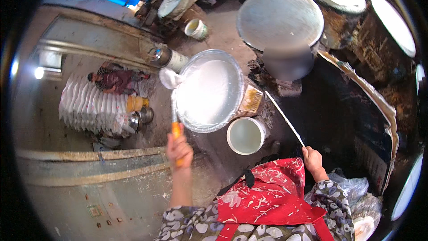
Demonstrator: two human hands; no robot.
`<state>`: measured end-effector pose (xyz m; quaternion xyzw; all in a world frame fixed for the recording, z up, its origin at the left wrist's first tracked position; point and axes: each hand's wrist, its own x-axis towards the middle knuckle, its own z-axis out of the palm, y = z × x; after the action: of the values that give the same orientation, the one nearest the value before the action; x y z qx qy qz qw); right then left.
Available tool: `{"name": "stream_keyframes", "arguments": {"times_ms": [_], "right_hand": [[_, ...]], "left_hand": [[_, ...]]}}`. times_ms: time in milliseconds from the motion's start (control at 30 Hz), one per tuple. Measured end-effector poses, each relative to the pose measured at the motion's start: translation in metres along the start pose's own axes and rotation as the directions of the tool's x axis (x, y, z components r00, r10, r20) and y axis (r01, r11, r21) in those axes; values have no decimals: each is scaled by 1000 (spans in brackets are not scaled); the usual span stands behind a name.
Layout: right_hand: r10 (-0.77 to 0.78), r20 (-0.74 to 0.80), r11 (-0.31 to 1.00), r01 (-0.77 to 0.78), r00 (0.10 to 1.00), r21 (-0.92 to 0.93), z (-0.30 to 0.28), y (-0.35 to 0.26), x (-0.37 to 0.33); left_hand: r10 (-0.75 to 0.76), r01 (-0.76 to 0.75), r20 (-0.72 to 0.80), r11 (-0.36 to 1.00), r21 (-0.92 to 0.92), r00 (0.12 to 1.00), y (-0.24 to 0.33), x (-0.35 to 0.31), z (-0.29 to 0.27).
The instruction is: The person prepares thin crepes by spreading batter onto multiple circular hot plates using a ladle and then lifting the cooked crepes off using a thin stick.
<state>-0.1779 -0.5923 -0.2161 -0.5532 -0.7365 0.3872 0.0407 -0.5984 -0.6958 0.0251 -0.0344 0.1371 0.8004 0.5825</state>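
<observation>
My left hand (179, 148) is closed around the orange handle of a ladle (174, 112). The ladle's white-coated bowl hangs at the left rim of a large metal basin (237, 114). Thick white batter (209, 89) fills much of that basin. At the lower right, my right hand (313, 160) grips the end of a thin, pale stick (285, 119). The stick slants up and left, its far tip in the air near the basin's right side. Beyond it stands a wide, round griddle (280, 20) with a bare grey top.
A white bucket (246, 137) of cloudy liquid stands just below the basin. A metal canister (168, 58) and a small pail (196, 29) are behind it. A cardboard panel (376, 91) curves along the right. Through an opening at left, a person sits by white stacked bundles (91, 105).
</observation>
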Motion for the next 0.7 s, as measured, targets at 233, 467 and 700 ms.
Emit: {"name": "stream_keyframes", "arguments": {"times_ms": [233,467,700], "right_hand": [[26,18,996,-25,999,-84,-23,-22,-7],[12,-33,993,-16,999,-115,-13,-36,-32],[91,-49,985,-97,995,-140,-16,-34,-46]], "left_hand": [[-76,150,-295,960,237,952,9,29,-64],[-115,343,-437,802,488,892,12,67,-107],[-2,550,-556,141,823,831,14,159,-155]]}}
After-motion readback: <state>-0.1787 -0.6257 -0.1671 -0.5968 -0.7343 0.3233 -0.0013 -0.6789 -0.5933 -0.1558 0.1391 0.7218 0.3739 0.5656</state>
